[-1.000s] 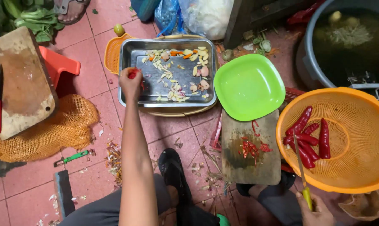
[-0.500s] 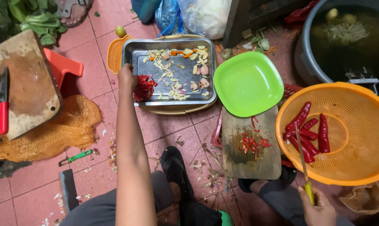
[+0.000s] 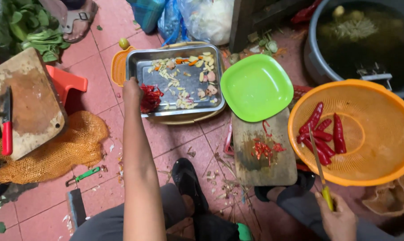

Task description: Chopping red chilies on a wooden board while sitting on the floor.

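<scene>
A floor-level kitchen prep spot. On red tiles (image 3: 108,120) sit a chopping board (image 3: 264,151), steel tray (image 3: 175,78) and, far left, greens (image 3: 28,27). Chillies (image 3: 322,134) fill the right basket (image 3: 380,134).

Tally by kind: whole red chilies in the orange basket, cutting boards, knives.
Whole red chilies in the orange basket: 6, some overlapping
Cutting boards: 2, one near the tray, one far left
Knives: 2, one in the right hand, red-handled one on the left board
Total: 10
</scene>
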